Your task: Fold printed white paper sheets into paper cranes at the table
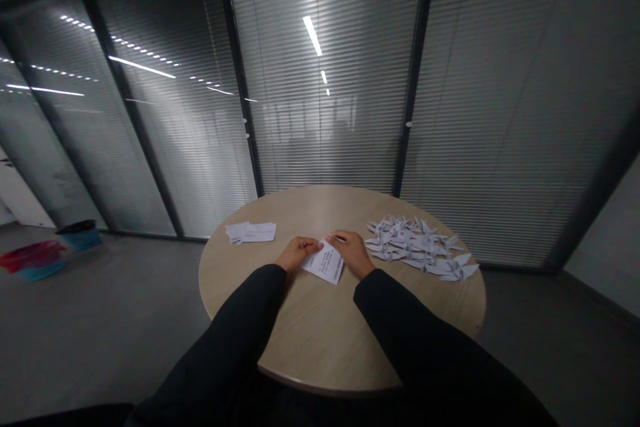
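Observation:
A white printed sheet of paper [327,262] lies on the round wooden table [320,340] in front of me. My left hand [296,253] rests on its left edge, fingers curled and pressed down at the top corner. My right hand [353,250] presses the paper's right side with fingertips together near the same top corner. Both arms wear black sleeves.
Several folded white paper cranes [417,247] are spread out on the table to the right. A small stack of white sheets [251,232] lies at the left. Glass walls with blinds stand behind. Red and blue bins [35,259] sit on the floor far left.

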Demonstrator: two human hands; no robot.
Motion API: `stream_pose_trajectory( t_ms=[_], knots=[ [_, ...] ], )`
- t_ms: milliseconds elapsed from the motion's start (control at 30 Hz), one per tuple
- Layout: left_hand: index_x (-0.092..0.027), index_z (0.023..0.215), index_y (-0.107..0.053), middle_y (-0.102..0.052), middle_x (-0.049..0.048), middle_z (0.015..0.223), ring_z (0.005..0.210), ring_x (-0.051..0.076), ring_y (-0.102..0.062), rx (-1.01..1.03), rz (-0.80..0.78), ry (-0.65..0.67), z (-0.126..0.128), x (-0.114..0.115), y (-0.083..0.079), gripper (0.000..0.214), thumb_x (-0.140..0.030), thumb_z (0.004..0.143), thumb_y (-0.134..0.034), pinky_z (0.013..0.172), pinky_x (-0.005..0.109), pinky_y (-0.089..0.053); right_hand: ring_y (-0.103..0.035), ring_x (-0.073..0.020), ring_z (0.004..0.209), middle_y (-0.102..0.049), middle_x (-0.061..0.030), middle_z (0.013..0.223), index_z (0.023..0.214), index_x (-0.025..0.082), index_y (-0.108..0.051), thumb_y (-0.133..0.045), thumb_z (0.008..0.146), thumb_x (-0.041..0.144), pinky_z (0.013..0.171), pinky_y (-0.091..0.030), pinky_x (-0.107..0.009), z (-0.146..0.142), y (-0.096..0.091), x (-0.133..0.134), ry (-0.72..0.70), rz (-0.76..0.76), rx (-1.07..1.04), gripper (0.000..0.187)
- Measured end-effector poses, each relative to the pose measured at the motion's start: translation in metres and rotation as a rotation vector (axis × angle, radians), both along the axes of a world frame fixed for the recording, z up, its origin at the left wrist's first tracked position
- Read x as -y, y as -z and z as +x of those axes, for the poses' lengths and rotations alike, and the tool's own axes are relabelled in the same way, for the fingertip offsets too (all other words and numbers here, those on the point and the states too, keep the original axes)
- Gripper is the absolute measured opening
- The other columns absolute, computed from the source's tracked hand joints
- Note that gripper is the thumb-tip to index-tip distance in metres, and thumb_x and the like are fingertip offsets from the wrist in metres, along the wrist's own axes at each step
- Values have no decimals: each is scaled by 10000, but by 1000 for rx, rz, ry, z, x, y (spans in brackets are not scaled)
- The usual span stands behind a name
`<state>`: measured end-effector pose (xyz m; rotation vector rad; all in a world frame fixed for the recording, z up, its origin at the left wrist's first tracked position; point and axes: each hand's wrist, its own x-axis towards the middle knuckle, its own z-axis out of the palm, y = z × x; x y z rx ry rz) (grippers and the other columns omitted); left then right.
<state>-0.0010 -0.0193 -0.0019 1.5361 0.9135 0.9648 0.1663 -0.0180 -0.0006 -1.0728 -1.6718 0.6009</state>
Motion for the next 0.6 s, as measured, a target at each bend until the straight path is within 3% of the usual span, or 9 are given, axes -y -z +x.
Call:
stream_pose_trajectory(
  t_ms=[200,367,600],
  knots=[
    [-85,673,-674,-627,60,570,461,114,-517,1,25,-2,-1,-3,0,377,-456,614,-706,451,218,-336,-612,-191,698,-698,-66,760,748,161,-702,-556,734,375,614,-422,-264,5,-3,-1,62,62,15,259],
    [-84,676,-682,-674,101,660,602,178,-610,66,-9,20,1,-3,-1,380,-442,568,-747,595,295,-481,-604,-204,699,-701,-85,778,747,148,-700,-544,730,373,635,-433,-286,13,0,-13,196,84,-27,273],
    [-77,750,-668,-698,156,755,670,211,-662,121,-55,59,-2,-7,6,423,-456,581,-753,685,344,-511,-593,-213,739,-693,-87,795,746,156,-689,-515,747,438,663,-426,-291,27,3,-25,320,173,-87,332]
  ],
)
